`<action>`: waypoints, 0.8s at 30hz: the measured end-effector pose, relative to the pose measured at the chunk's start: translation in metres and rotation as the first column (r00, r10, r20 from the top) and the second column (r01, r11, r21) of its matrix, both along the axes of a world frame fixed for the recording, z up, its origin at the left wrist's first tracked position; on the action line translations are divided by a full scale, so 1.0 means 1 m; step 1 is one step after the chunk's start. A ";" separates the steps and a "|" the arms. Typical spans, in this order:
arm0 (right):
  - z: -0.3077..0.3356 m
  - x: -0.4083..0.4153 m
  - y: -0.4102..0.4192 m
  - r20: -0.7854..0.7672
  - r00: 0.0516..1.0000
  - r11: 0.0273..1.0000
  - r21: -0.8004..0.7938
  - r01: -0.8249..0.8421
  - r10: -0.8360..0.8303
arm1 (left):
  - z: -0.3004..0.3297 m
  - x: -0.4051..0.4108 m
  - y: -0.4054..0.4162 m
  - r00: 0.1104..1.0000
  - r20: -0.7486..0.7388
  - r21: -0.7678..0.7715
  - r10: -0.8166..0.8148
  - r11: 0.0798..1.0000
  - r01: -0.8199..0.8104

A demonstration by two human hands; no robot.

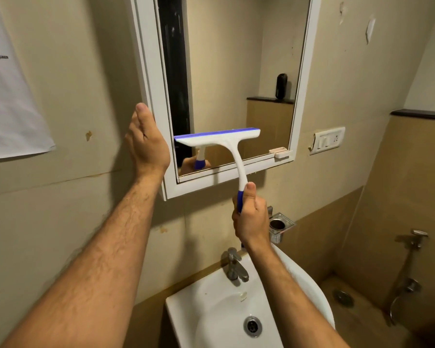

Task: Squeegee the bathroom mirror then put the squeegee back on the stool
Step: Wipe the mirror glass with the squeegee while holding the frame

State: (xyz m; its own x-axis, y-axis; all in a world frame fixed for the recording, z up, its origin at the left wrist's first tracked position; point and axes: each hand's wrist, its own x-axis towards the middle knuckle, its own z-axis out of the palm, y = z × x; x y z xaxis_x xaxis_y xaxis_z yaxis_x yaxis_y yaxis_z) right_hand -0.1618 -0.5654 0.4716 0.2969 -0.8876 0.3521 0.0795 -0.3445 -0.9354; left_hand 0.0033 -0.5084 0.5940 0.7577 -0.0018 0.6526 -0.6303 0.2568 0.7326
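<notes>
- Right hand (pixel 250 217) grips the squeegee (pixel 221 141) by its blue handle; left hand (pixel 146 144) rests flat, fingers extended, on the mirror (pixel 236 71) frame.
- White squeegee, blue blade against the lower glass, right of the left hand.

Glossy white plastic squeegee (pixel 226 141), reflective glass mirror (pixel 236 71), shiny glazed sink (pixel 211 297), metal tap (pixel 234 267).

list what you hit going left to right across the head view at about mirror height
paper sheet → left hand on the mirror frame → squeegee against the mirror, held by the right hand → small white holder on the frame's lower right → switch plate → dark ledge
</notes>
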 end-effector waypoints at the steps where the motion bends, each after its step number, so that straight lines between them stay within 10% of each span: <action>1: -0.006 0.001 0.002 -0.006 1.000 1.000 0.000 0.001 -0.001 | 0.000 0.000 0.000 1.000 -0.010 0.010 0.000 1.000 0.000; 24: -0.057 -0.020 0.009 -0.069 0.997 0.999 -0.004 -0.038 0.038 | 0.000 0.006 -0.003 1.000 -0.020 0.012 0.011 1.000 -0.011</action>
